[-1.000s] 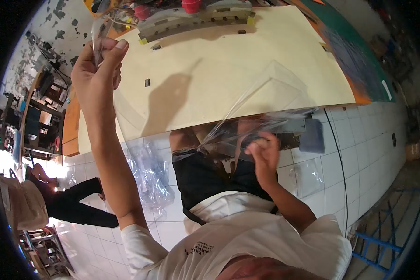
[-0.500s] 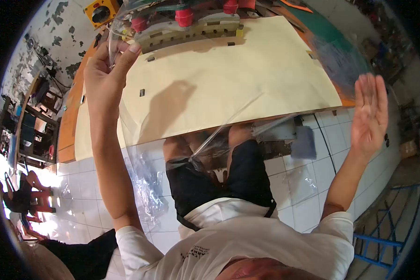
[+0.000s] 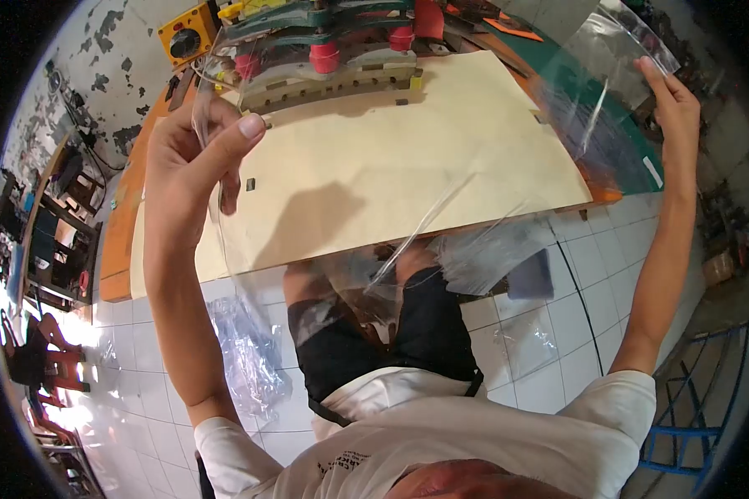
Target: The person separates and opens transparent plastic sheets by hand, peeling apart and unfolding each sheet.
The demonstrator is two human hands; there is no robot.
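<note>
My left hand [image 3: 195, 162] is raised over the left side of the cream board, thumb and fingers closed on a large clear plastic sheet [image 3: 424, 220]. The sheet hangs down past the board's front edge and over my lap, with bright creases in it. At the upper right, my right hand [image 3: 674, 100] pinches the edge of a clear plastic bag [image 3: 603, 75]. That bag is held up above a stack of clear plastic [image 3: 578, 137] lying on a green mat [image 3: 637, 154]. How far the two plastics overlap is hard to see.
The cream board [image 3: 416, 158] covers the bench top; a sealing-press-like machine [image 3: 333, 83] with red knobs stands behind it. A yellow box with a black dial [image 3: 187, 37] is at the back left. Crumpled plastic [image 3: 245, 358] lies on the tiled floor, and a blue metal frame [image 3: 682, 437] stands at the right.
My right hand, earlier held up with straight fingers beside the bench, has moved up and away from me and now pinches a clear plastic bag. My left hand keeps its hold.
</note>
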